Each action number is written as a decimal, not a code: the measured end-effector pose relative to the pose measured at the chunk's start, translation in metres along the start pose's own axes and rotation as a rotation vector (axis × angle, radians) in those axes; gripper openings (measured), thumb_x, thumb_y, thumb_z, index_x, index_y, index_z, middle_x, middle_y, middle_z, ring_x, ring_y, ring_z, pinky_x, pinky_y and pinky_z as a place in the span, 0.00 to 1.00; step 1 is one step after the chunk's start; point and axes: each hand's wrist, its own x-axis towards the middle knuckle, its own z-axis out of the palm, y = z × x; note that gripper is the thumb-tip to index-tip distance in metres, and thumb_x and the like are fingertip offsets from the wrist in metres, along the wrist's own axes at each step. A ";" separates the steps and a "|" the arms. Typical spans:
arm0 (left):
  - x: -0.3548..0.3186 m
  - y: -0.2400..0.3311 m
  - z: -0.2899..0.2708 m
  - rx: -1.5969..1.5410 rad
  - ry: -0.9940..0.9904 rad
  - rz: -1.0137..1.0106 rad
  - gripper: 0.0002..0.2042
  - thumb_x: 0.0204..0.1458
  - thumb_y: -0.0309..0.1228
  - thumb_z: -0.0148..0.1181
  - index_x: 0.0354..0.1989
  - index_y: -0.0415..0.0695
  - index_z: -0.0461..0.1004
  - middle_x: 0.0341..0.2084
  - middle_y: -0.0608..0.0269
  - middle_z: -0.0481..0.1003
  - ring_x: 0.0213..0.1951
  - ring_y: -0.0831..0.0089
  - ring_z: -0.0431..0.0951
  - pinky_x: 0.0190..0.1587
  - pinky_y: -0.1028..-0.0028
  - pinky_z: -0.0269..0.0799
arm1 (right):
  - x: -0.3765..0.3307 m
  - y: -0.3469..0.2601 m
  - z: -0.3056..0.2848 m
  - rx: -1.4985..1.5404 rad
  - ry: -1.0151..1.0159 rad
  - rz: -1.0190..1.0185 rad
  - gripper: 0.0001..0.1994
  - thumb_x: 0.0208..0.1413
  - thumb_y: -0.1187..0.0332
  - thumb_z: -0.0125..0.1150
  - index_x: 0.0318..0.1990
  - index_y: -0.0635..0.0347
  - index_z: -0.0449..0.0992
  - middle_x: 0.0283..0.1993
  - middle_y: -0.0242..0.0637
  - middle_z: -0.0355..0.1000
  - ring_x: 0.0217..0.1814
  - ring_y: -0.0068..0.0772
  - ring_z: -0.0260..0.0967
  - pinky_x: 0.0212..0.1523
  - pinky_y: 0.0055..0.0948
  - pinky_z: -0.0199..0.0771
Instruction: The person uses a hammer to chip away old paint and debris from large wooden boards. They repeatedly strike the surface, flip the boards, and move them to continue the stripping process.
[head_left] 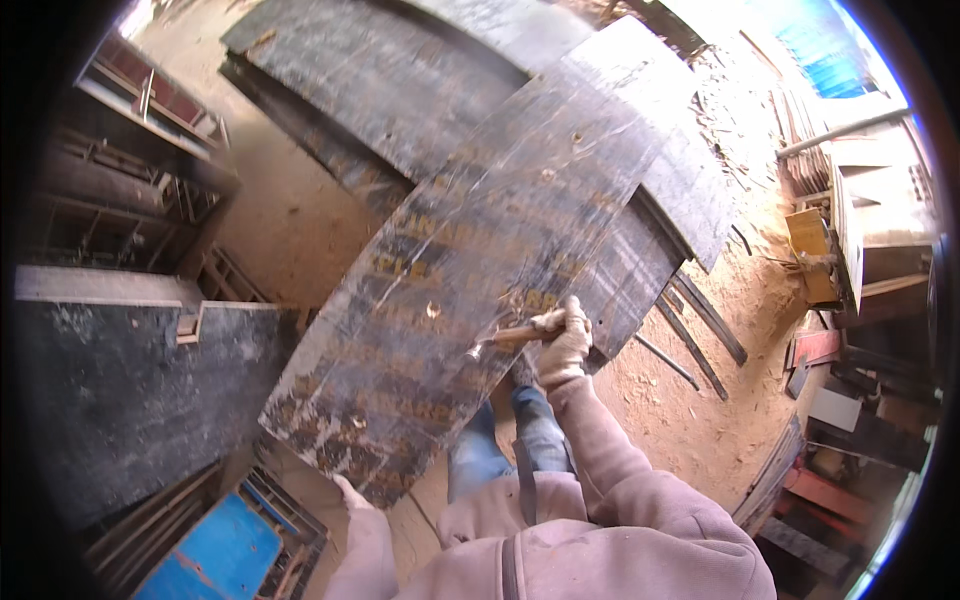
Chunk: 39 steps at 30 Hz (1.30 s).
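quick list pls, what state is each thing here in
large dark board: scuffed, lying across other sheets
hammer: held, its head over the board
right hand: closed around the hammer's handle
left hand: at the board's lower edge, grip unclear
dark strips: loose on the ground
blue panel: scraped

Bright daylight, strongest beyond the far-right corner of the panel (480,205) I'm at; glare bleaches its far end. Dimmer off its left edge, deep shadows. My fisheye view bends straight lines, rim black, bluish fringe right.
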 end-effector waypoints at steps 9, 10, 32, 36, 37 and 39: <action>-0.011 0.024 0.017 0.069 0.001 0.139 0.44 0.54 0.71 0.52 0.66 0.45 0.70 0.59 0.56 0.75 0.59 0.60 0.74 0.61 0.59 0.70 | -0.029 -0.067 -0.109 -0.384 -0.190 0.663 0.19 0.62 0.67 0.64 0.58 0.64 0.73 0.48 0.48 0.78 0.42 0.46 0.82 0.46 0.44 0.87; -0.014 0.028 0.016 0.071 0.007 0.146 0.43 0.54 0.71 0.52 0.66 0.45 0.70 0.59 0.56 0.75 0.59 0.60 0.74 0.61 0.59 0.70 | -0.024 -0.072 -0.114 -0.477 -0.258 0.696 0.21 0.61 0.68 0.65 0.60 0.65 0.72 0.48 0.49 0.78 0.42 0.46 0.82 0.45 0.44 0.87; -0.078 0.033 -0.034 0.096 0.070 0.185 0.41 0.55 0.69 0.53 0.62 0.43 0.72 0.55 0.55 0.76 0.55 0.60 0.75 0.58 0.59 0.71 | 0.198 -0.205 0.053 -0.742 -0.437 -0.305 0.16 0.70 0.52 0.54 0.33 0.51 0.73 0.23 0.23 0.67 0.22 0.15 0.62 0.18 0.22 0.65; -0.090 0.033 -0.037 0.125 0.089 0.167 0.41 0.56 0.69 0.53 0.62 0.43 0.73 0.54 0.54 0.76 0.54 0.60 0.75 0.58 0.59 0.71 | 0.223 -0.197 0.100 -0.223 -0.123 -0.775 0.20 0.72 0.51 0.51 0.38 0.58 0.76 0.13 0.20 0.63 0.10 0.13 0.55 0.12 0.20 0.51; -0.093 0.033 -0.038 0.136 0.092 0.166 0.41 0.56 0.69 0.53 0.62 0.43 0.73 0.54 0.54 0.76 0.54 0.60 0.75 0.57 0.59 0.71 | 0.227 -0.181 0.103 -0.191 -0.151 -0.765 0.20 0.72 0.50 0.51 0.38 0.58 0.76 0.13 0.21 0.63 0.10 0.14 0.55 0.12 0.20 0.50; -0.096 0.033 -0.038 0.141 0.095 0.160 0.40 0.56 0.69 0.53 0.61 0.43 0.73 0.53 0.54 0.76 0.54 0.60 0.75 0.57 0.60 0.71 | 0.247 -0.151 0.094 -0.118 -0.125 -0.815 0.19 0.72 0.52 0.51 0.38 0.58 0.76 0.13 0.23 0.65 0.11 0.15 0.57 0.13 0.19 0.54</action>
